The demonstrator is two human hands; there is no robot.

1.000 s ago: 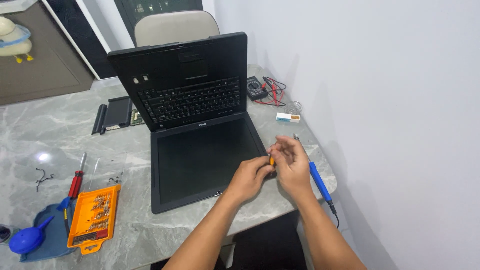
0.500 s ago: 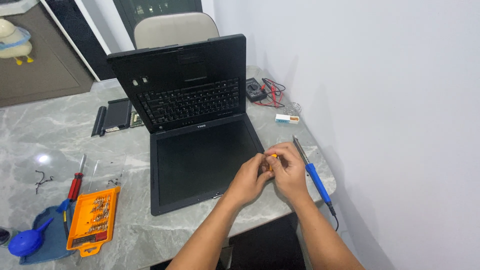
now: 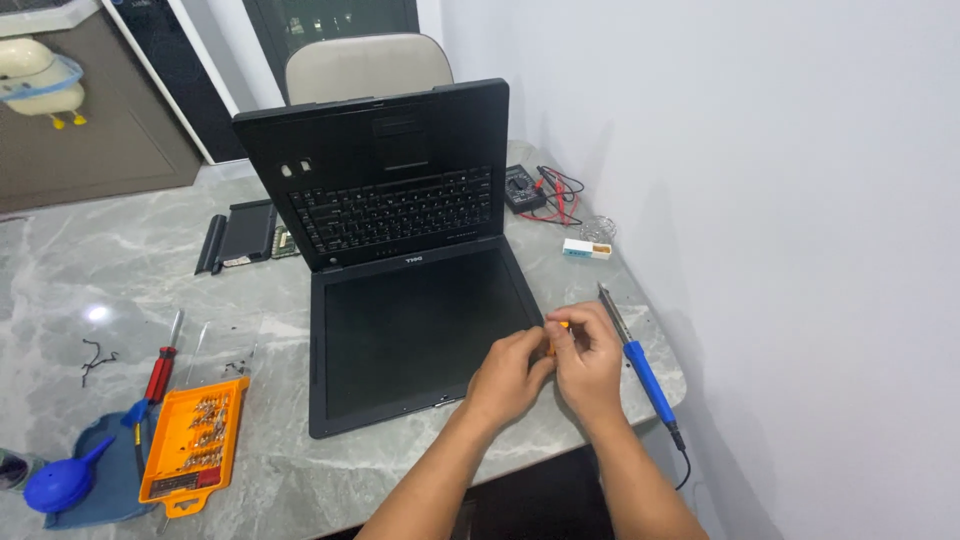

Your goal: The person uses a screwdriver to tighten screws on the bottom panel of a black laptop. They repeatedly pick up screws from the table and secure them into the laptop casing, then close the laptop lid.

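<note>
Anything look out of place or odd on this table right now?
Yes. The laptop lies the wrong way round: its screen flat on the table, the keyboard half tilted up behind. The soldering iron lies bare on the table near the edge, beside the right hand. A few tiny loose bits lie above the orange tray.

Open laptop just left of the fingers, blue soldering iron close right, bare marble table far left

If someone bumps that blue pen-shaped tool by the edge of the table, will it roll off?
The blue soldering iron looks round and slim, so it would probably roll easily. It lies close to the table edge, and its cord hangs over, which might tug it off. Its thin metal tip seems delicate.
</note>
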